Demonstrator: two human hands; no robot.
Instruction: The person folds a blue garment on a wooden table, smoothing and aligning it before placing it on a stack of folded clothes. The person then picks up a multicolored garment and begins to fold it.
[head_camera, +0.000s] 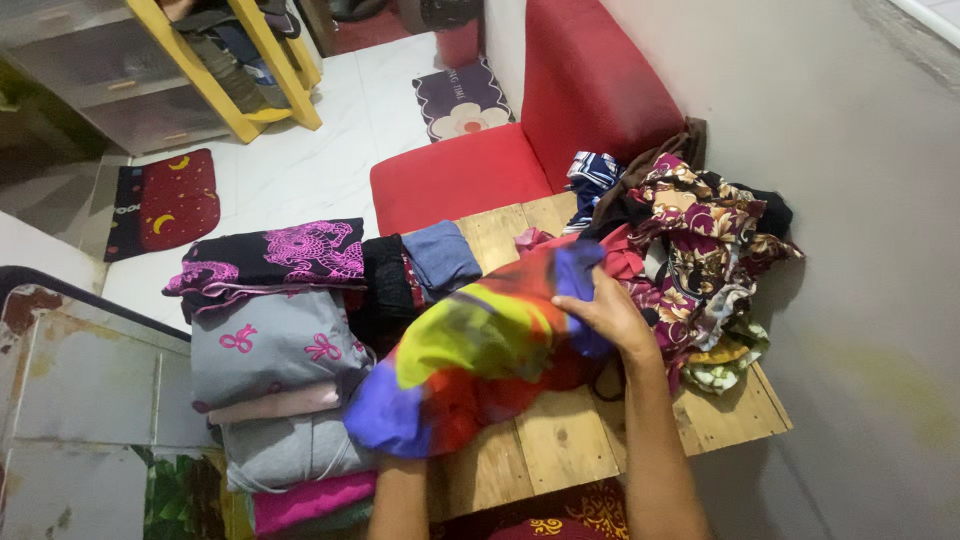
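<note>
Head view shows a multicoloured garment (470, 360), thin and slippery-looking in blue, yellow, green and red, draped over the wooden slat surface (560, 440). The right hand (605, 310) pinches its upper edge, fingers (578, 302) closed on the cloth; the left hand is hidden beneath the lower part, so I cannot tell its grip. To fold it well, I judge the fabric wants pulling taut and flat first. Left of it lie folded stacks, a grey piece with pink bows (275, 345) among them; to the right sits a crumpled floral heap (700, 240) against the wall
</note>
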